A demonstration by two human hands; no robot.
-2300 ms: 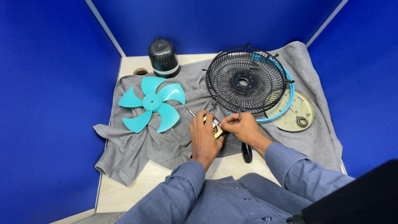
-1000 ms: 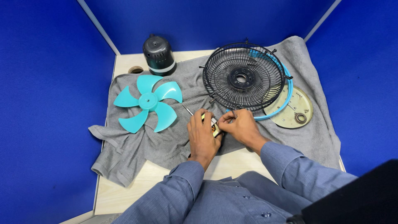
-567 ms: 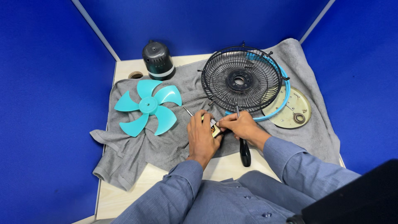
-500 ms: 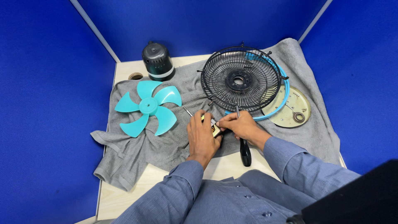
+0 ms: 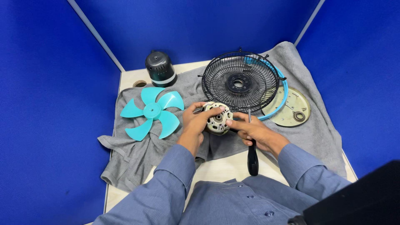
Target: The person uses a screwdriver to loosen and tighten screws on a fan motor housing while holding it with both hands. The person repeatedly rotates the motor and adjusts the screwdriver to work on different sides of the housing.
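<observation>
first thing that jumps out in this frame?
Both hands, left hand and right hand, grip a round metal motor at centre, over a grey cloth. A teal fan blade lies left; a black wire grille sits behind.

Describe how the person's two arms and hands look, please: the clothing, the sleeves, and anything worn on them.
Both arms wear long sleeves of a grey-blue button shirt, with cuffs closed at the wrists. The left sleeve and the right sleeve match in colour and show soft folds. The left hand and right hand are bare: no gloves, rings or watch are visible. Small buttons run down the shirt front.
</observation>
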